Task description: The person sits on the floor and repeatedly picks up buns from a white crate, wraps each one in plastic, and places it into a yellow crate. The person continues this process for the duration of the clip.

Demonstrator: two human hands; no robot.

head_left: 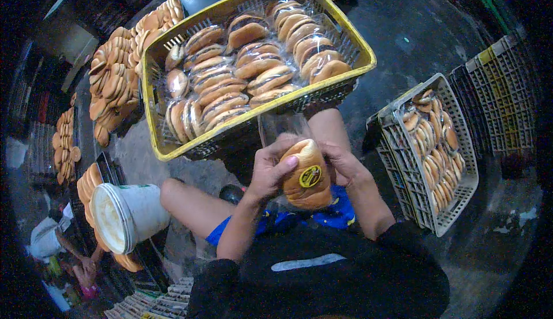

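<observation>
Close in front of my body I hold a golden-brown bread bun (308, 188) in a clear plastic bag with a round yellow and black sticker on it. My left hand (271, 166) grips it from the left, thumb lying across its front. On the other side my right hand (344, 160) has its fingers closed at the bun's upper right edge. The clear bag's loose end (282, 126) stands up past my fingers. Just beyond my hands is a yellow crate (253, 126) with several rows of bagged buns (256, 60).
At the right stands a pale crate (469, 163) with more bagged buns, near stacked crates (501, 83). Left, a white bucket (141, 209) sits beside trays of unbagged buns (112, 83). At the lower left edge another person's hands (86, 270) are visible.
</observation>
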